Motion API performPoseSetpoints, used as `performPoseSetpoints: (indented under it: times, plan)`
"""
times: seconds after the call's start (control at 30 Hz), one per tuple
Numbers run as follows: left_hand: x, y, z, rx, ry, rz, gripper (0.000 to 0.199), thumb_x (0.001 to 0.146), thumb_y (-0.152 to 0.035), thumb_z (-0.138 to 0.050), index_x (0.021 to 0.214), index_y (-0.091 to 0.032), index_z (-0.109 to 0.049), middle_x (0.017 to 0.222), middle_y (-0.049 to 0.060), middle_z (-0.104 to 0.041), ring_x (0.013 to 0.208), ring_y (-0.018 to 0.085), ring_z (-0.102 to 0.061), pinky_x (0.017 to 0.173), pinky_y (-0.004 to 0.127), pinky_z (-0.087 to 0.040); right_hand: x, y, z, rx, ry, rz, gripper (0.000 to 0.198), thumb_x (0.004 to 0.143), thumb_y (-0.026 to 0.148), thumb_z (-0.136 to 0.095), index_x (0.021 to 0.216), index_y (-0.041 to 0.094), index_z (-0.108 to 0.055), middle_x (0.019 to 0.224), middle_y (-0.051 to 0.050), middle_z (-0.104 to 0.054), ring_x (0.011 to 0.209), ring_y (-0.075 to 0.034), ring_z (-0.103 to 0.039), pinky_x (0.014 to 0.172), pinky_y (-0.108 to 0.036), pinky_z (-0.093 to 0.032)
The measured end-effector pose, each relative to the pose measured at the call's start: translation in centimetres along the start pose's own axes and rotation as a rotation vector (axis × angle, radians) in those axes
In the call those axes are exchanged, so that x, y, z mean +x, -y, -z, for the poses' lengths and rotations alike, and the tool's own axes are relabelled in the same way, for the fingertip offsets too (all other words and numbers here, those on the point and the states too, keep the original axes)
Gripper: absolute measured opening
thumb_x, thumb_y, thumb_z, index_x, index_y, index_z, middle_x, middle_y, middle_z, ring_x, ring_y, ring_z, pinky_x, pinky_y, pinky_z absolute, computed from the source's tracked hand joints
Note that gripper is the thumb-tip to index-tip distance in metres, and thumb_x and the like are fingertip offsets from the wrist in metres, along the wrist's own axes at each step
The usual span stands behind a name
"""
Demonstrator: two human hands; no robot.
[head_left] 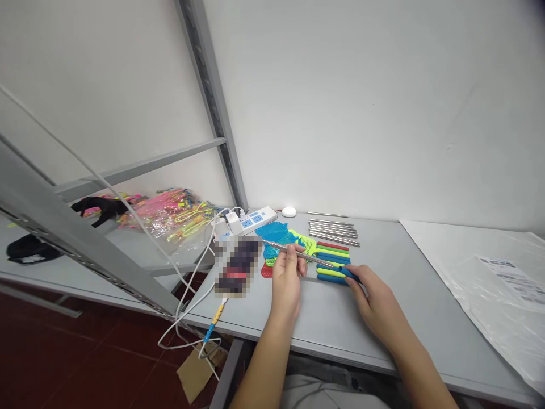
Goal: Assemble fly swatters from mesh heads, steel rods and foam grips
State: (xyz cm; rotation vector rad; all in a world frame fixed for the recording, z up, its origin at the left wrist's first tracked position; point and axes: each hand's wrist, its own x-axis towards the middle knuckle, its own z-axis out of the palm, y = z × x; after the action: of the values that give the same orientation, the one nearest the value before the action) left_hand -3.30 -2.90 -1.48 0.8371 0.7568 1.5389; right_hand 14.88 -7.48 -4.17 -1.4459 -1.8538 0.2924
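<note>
My left hand (288,275) is closed round a slim metal rod (313,259), which slants down to the right. In my right hand (370,287) is a blue tubular handle (348,272), its open end facing the rod's tip; they look close together, and I cannot tell whether they touch. Beneath and behind both hands lie fly swatters, with blue (272,232) and green (307,244) mesh heads and a red head (267,270) partly covered. Their red, green and blue handles (332,251) line up side by side. Several metal rods (332,229) rest behind them.
A white power strip (255,220) with plugs and cables stands left, near a white round device (289,212). A blurred-out phone-like object (238,267) has a cable attached. A white plastic bag (481,284) covers the right side. Grey shelf posts (213,85) and bagged colourful items (170,213) are left.
</note>
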Motion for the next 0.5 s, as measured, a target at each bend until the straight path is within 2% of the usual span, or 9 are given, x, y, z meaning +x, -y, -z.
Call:
performPoseSetpoints:
  times: [0.5]
  plan:
    - [-0.10, -0.10, -0.22, 0.041, 0.040, 0.035, 0.034, 0.091, -0.051, -0.054, 0.090, -0.018, -0.061, 0.058, -0.005, -0.042, 0.057, 0.009, -0.038, 0.059, 0.021, -0.033, 0.10, 0.55, 0.09, 0.009, -0.008, 0.026, 0.022, 0.099, 0.033, -0.042, 0.116, 0.025, -0.054, 0.096, -0.004, -0.060, 0.087, -0.020, -0.057, 0.075, -0.033, -0.046]
